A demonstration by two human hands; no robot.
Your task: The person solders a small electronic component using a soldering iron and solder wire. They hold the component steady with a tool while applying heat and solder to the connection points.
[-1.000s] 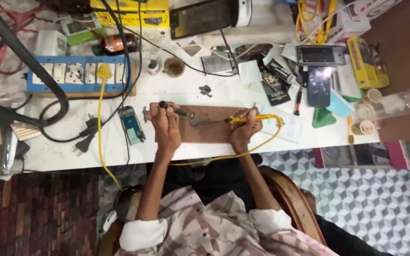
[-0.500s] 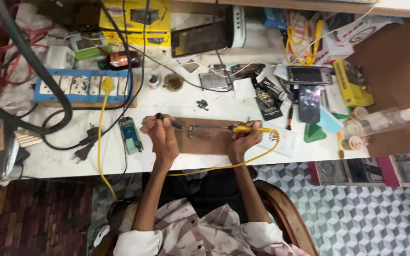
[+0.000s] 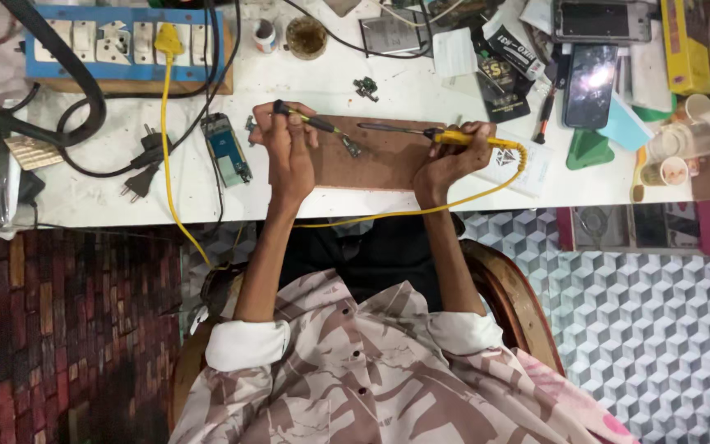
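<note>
My left hand (image 3: pixel 285 148) grips a thin dark tool with a yellow band (image 3: pixel 310 122), its tip pointing right at a small metal part (image 3: pixel 352 147) on a brown board (image 3: pixel 375 160). My right hand (image 3: pixel 445 160) holds a yellow-handled soldering iron (image 3: pixel 421 131), its long dark tip pointing left over the same board. A yellow cord (image 3: pixel 421 210) runs from the iron past the table's front edge.
A blue power strip (image 3: pixel 84 49) with a yellow plug lies at the back left, with black cables and loose plugs (image 3: pixel 141 164). A small blue circuit board (image 3: pixel 228 148) lies left of my left hand. Phones (image 3: pixel 589 82), yellow boxes and small pots crowd the right.
The camera has moved closer and lower over the desk. Both hands stay on the brown board with their tools; the iron's tip now points further left toward the small part.
</note>
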